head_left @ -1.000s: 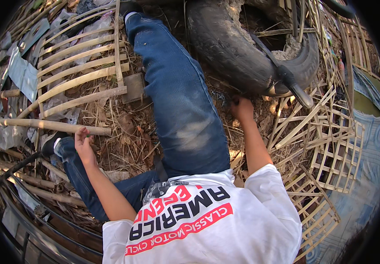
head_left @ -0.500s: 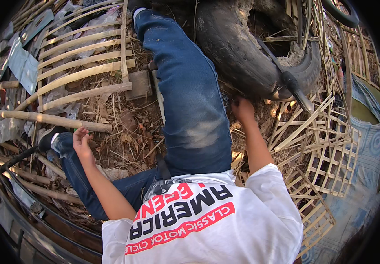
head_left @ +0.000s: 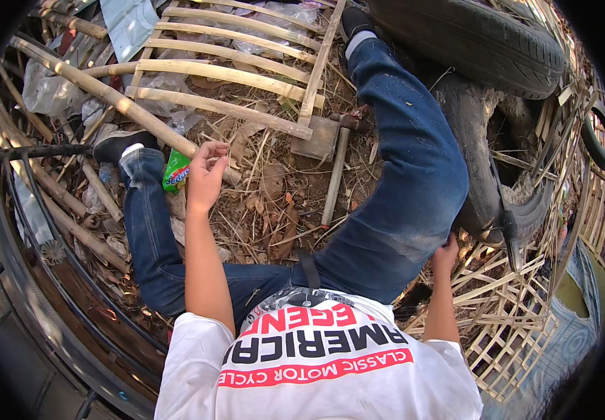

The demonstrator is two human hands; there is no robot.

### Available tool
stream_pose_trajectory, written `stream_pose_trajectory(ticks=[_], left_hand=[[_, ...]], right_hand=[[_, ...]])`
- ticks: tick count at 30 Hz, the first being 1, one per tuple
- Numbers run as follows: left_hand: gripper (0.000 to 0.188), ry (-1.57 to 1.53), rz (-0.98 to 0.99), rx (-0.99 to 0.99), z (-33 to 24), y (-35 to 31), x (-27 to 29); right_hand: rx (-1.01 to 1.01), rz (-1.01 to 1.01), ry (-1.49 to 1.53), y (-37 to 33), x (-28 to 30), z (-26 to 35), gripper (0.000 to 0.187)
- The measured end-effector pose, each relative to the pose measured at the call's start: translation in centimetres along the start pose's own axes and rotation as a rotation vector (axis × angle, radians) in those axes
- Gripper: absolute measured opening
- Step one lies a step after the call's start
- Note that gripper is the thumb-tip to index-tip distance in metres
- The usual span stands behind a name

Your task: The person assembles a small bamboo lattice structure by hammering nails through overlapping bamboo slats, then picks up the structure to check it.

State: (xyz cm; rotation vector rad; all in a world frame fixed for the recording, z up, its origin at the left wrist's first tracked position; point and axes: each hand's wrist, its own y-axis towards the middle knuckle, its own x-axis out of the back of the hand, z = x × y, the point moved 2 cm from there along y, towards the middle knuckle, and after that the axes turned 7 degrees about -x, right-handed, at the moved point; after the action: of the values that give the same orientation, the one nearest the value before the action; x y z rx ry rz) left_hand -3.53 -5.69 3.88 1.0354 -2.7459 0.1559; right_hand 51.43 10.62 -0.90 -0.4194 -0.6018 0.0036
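Observation:
My left hand (head_left: 206, 178) is over the end of a bamboo pole (head_left: 131, 108). Its fingers are loosely bent with the thumb apart, and no firm grip on the pole shows. A green packet (head_left: 176, 170) lies under the pole beside that hand. Down by my bent knee, my right hand (head_left: 445, 255) is near the worn tyre (head_left: 467, 133). Its fingers look curled in and are partly hidden by the knee; what they hold, if anything, cannot be made out. A hammer (head_left: 336, 175) lies on the ground between my legs, beside a wooden block (head_left: 315, 138).
Bamboo slats joined as a frame (head_left: 229, 70) lie ahead. A second tyre (head_left: 484, 49) is at the far right. Split-bamboo lattice (head_left: 519, 350) spreads along the right, near a dark pointed tool (head_left: 510, 238). A black metal frame (head_left: 29, 150) and plastic litter (head_left: 47, 91) are on the left.
The view has swung left, so the scene sits farther right. My left hand has risen over the pole's end. My right hand stays low near the tyre, now partly behind the knee.

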Motion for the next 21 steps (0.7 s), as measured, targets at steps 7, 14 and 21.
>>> stream_pose_trajectory(ticks=[7, 14, 21], left_hand=[[0.026, 0.584, 0.297, -0.433, -3.0, 3.9, -4.8], [0.052, 1.04, 0.573, -0.505, 0.2, 7.6, -10.2], [0.062, 1.115, 0.636, -0.566, 0.6, 8.4, -12.2]], right_hand=[[0.611, -0.213, -0.093, -5.6, 4.9, 15.9, 0.011], [0.626, 0.298, 0.366, -4.4, -14.8, 27.6, 0.017], [0.189, 0.277, 0.306, 2.4, -30.9, 22.5, 0.017]])
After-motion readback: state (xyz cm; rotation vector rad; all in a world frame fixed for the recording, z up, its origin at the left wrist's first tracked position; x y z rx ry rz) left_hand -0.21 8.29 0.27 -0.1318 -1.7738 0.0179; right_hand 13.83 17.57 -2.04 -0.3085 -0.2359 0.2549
